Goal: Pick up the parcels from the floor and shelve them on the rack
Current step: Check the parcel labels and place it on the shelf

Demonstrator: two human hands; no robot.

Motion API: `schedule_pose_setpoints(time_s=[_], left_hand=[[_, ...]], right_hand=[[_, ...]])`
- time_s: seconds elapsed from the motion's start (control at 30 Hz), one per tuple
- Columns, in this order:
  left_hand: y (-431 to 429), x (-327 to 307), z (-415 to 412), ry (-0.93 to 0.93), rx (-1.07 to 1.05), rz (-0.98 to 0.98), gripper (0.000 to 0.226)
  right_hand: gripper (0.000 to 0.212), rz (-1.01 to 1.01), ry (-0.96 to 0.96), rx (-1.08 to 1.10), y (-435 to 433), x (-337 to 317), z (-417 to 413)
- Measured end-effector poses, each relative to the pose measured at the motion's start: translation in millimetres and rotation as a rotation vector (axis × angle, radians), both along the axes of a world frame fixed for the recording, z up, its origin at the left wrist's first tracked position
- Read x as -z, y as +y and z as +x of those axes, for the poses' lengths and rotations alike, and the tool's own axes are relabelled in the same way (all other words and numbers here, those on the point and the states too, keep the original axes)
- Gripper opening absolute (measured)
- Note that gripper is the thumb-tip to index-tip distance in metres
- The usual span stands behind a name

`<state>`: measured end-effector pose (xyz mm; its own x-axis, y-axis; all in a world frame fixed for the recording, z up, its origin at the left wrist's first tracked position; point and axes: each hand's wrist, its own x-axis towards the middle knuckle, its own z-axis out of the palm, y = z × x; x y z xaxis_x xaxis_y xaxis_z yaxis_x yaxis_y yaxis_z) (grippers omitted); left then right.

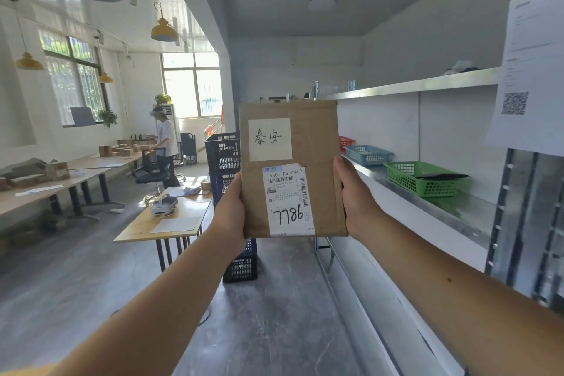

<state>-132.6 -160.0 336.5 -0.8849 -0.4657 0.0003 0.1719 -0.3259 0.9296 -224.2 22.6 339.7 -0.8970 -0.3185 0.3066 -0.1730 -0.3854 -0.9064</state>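
A flat brown parcel (317, 143) is held upright in front of me at chest height. It carries a white note with handwriting and a shipping label marked 7786. My left hand (230, 210) grips its lower left edge and my right hand (351, 195) grips its lower right edge. The rack (427, 84) runs along the right wall, with its middle shelf (457, 207) just right of the parcel.
On the middle shelf stand a green basket (424, 178), a blue basket (367, 154) and a red basket (345, 142). Stacked dark crates (224, 152) rise behind the parcel. A wooden table (171, 220) is at left, and a person (166, 143) works further back.
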Motion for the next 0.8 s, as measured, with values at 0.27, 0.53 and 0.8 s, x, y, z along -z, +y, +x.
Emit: schedule_pose_setpoints(time_s=[0.27,0.53,0.8], left_hand=[[31,10,-10,-0.027,0.134,-0.002,0.053],[76,4,1,-0.02,0.249,-0.005,0.062],[140,5,32,-0.034,0.363,-0.025,0.067]], right_hand=[[0.034,-0.015,0.016,0.09,43,7,17],[0.031,0.007,0.052,0.187,96,2,46],[0.027,-0.005,0.01,0.333,164,7,102]])
